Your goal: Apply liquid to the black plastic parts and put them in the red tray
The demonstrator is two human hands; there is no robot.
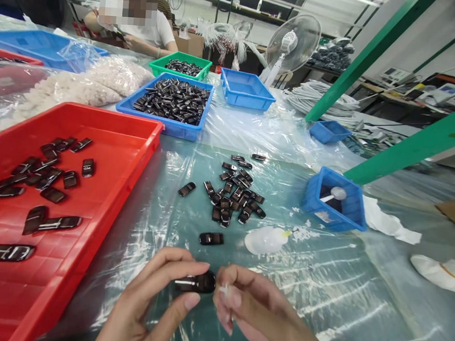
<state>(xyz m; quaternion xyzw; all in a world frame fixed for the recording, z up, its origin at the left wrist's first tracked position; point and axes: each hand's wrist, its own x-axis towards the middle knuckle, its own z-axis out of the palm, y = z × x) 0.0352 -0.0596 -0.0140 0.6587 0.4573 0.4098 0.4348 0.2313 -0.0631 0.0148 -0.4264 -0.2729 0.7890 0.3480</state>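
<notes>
My left hand (152, 295) grips a glossy black plastic casing (195, 282) between thumb and fingers, low over the plastic-covered table. At the casing's right end, my right hand (259, 305) pinches a tiny whitish piece (225, 290), too small to name. Just beyond the hands lies a single black casing (211, 238). A loose pile of similar casings (235, 197) is spread farther up the table. To the right of that single casing, a white squeeze bottle (265, 240) with a yellowish tip rests on its side, white crumbs (304, 234) by the tip.
A red tray (104, 203) with several casings stands at left. Behind it, a blue tray (162, 126) and a green tray (205, 71) hold many black parts. On the right are a small blue bin (333, 219) and green posts (408, 144). A person (163, 31) sits opposite.
</notes>
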